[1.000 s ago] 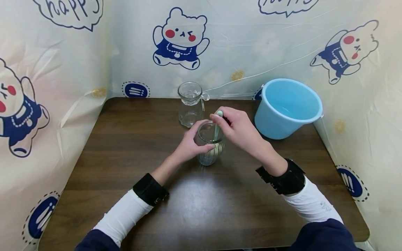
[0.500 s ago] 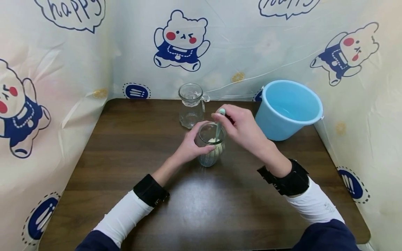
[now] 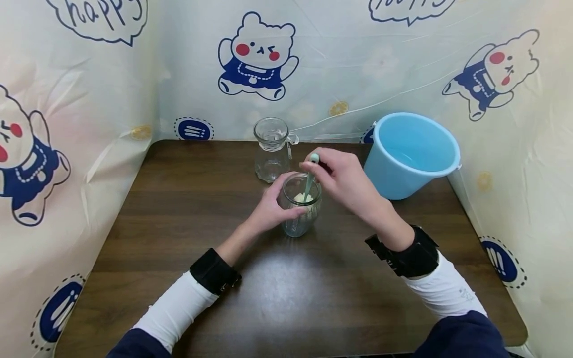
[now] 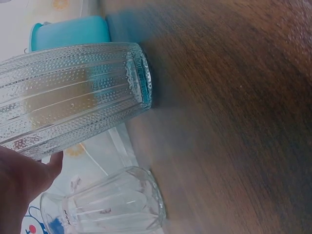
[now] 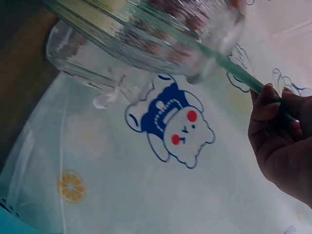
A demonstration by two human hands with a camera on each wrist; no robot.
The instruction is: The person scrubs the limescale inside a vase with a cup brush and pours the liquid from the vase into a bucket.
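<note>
In the head view my left hand [image 3: 277,204] grips a ribbed drinking glass [image 3: 299,224] around its side, thumb across the front below the rim. A pale yellow sponge head [image 4: 61,97] shows through the glass wall in the left wrist view. It belongs to a sponge cup brush, whose light green handle [image 3: 309,184] leans up out of the mouth. My right hand [image 3: 344,181] pinches the handle's top end between thumb and fingers, above the rim. Right behind the drinking glass stands a clear glass bottle [image 3: 272,161] with a flared rim and a tie at its neck.
A light blue bucket [image 3: 398,174] stands at the back right, close beyond my right hand. The brown wooden table [image 3: 188,199] reaches back to a printed curtain [image 3: 188,64] hung along its back and sides.
The brush has risen a little in the glass, and its pale sponge head now shows higher inside the mouth. My right hand has shifted slightly up with it; my left hand keeps its place.
</note>
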